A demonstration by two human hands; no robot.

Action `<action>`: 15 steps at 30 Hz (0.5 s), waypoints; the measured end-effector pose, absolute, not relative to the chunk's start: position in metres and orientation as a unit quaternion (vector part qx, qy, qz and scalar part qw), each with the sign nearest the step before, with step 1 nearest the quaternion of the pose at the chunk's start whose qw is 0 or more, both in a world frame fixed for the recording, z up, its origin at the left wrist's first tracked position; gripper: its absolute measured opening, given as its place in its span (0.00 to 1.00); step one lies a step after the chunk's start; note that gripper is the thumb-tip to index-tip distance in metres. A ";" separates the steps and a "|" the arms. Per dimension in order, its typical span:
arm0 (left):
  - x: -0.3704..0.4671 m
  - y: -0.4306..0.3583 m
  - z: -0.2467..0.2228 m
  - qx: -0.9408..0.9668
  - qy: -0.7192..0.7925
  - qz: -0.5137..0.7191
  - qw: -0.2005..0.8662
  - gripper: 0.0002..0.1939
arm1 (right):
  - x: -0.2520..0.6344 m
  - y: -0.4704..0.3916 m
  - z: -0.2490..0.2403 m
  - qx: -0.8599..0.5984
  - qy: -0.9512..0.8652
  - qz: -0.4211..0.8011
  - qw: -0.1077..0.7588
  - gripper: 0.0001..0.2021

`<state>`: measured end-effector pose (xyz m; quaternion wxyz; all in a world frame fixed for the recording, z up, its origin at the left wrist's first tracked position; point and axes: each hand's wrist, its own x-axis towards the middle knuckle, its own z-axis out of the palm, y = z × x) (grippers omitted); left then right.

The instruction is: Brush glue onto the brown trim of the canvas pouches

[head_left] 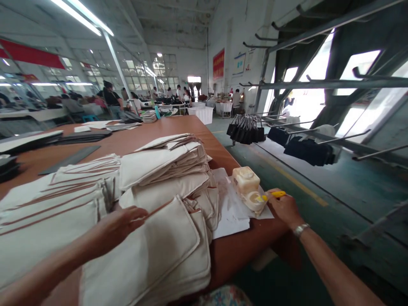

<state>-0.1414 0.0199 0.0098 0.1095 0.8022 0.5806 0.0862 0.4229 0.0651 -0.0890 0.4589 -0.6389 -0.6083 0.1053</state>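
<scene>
My left hand (135, 217) is closed on the upper edge of a cream fabric piece (165, 238) with stitched, rounded corners. That piece lies on a stack of similar ones at the table's near edge. At the right, my right hand (283, 208) grips a yellow-handled brush (278, 194). Its tip is at the opening of a cut-open, cream plastic container (247, 180) with crusted residue. The container stands on white paper sheets (228, 212) at the table's right edge. The brush's tip is hard to make out.
More cream piles (165, 163) and a fanned row of cream pieces (54, 208) cover the brown table (178, 123). Dark flat panels (84, 137) lie at the far left. Beyond the right edge, a metal rack (318, 85) holds dark pieces (307, 151). People work further back.
</scene>
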 end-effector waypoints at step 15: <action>-0.043 0.045 -0.037 0.730 0.679 0.074 0.025 0.12 | 0.420 0.042 -0.096 -0.531 -0.740 0.123 0.395 0.14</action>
